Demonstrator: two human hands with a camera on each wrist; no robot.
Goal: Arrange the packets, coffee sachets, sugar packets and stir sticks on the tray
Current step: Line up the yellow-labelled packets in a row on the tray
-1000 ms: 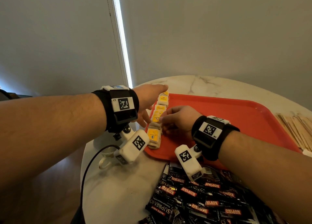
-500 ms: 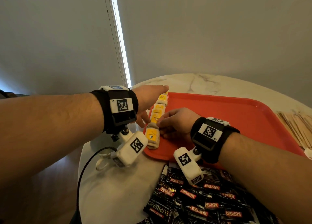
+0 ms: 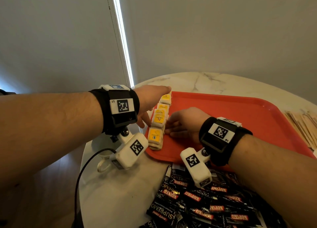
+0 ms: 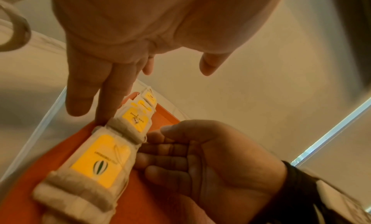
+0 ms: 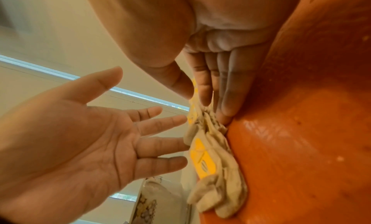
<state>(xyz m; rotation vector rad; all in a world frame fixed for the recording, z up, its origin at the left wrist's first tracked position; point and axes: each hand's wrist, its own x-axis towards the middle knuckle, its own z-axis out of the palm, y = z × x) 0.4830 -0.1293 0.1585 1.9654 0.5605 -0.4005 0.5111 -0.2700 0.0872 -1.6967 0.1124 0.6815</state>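
Here, a round white marble table [image 3: 123, 190] stands by a grey wall [image 3: 205, 30]. On its red plastic tray [image 3: 231, 118], both hands stay put: the left hand [image 3: 151, 99] and right hand [image 3: 185, 123], fingers straight, flank the row of yellow-labelled packets [image 3: 158, 123].

The head camera looks forward and down from above the two forearms, over the round table [image 3: 120, 193] and the red tray [image 3: 231, 118], with the wall behind. The left wrist camera sits under the left hand [image 4: 124, 36] and looks along its fingers, very near the row of yellow packets [image 4: 104, 157]. The right wrist camera looks along the right hand [image 5: 220, 68] from low over the tray floor. All three views share the packet row at the tray's left edge and both hands.
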